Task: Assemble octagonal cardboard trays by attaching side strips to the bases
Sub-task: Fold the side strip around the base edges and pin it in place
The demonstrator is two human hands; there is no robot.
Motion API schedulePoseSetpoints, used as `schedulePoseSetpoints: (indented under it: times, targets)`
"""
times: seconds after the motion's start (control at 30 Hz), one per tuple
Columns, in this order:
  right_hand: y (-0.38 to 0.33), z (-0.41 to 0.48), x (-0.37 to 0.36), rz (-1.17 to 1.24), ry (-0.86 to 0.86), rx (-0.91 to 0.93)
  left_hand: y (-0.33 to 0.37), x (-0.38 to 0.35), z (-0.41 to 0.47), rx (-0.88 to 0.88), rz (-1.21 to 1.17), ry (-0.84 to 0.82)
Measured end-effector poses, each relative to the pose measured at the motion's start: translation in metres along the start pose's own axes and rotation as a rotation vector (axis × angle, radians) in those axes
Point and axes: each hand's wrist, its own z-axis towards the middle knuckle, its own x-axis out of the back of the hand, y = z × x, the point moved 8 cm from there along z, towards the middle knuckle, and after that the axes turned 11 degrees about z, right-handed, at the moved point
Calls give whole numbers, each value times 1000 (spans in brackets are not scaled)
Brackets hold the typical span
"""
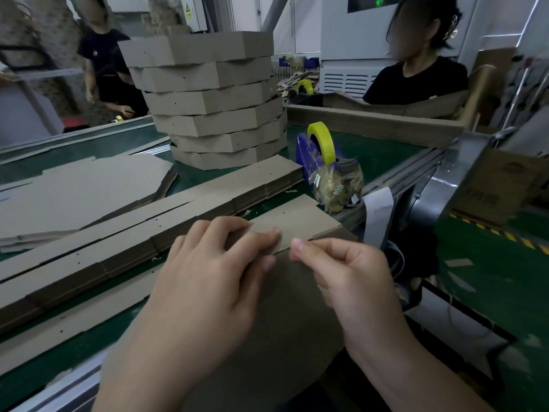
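Cardboard base (292,310) lies under both hands. Left hand (214,263) pinches the side strip (297,220) at its edge; right hand (352,278), fingers curled, touches the seam, grip unclear.

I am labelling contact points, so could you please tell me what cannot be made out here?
Head view:
- Join of side strip and base: covered by fingers of the left hand.
- What the right hand pinches, if anything: too small.
- Base's near edge: hidden under both forearms.
- Print on the bag beside the tape dispenser: blurred.

Tape dispenser (319,156) right of tray stack (214,99)
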Motion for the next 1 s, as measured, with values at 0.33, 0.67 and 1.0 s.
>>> schedulePoseSetpoints:
  times: [0.33,0.67,1.0]
  targets:
    - [24,7,3,-129,-135,-264,-5,2,-3,35,-1,-106]
    - [59,3,27,-113,-126,-513,-17,12,4,363,25,98]
    - [17,87,81,-457,153,220,-24,13,-3,381,-74,138]
